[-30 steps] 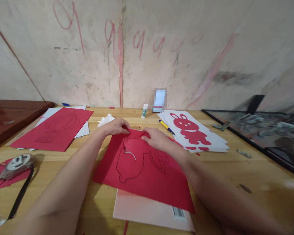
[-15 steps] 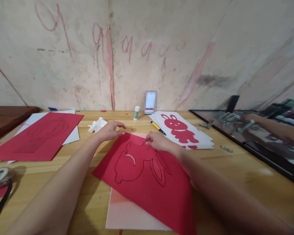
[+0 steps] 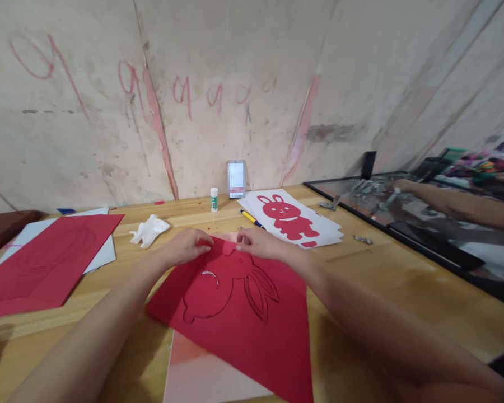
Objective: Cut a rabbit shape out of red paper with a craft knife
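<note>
Relative to the glue stick (image 3: 214,200), the phone (image 3: 236,178) stands right; crumpled tissue (image 3: 150,230) lies left; pen (image 3: 251,218) lies front-right.

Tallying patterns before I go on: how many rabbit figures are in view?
2. The outlined rabbit is on the nearer red sheet; the red paper rabbit is on the white sheets to the right. Others could be hidden beneath the stacked sheets.

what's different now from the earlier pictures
The red paper with the rabbit outline has turned clockwise over the pale board, its near right corner swinging closer. The view has swung right. The left hand and right hand stay near the paper's far edge; glue stick and phone stand as before.
</note>
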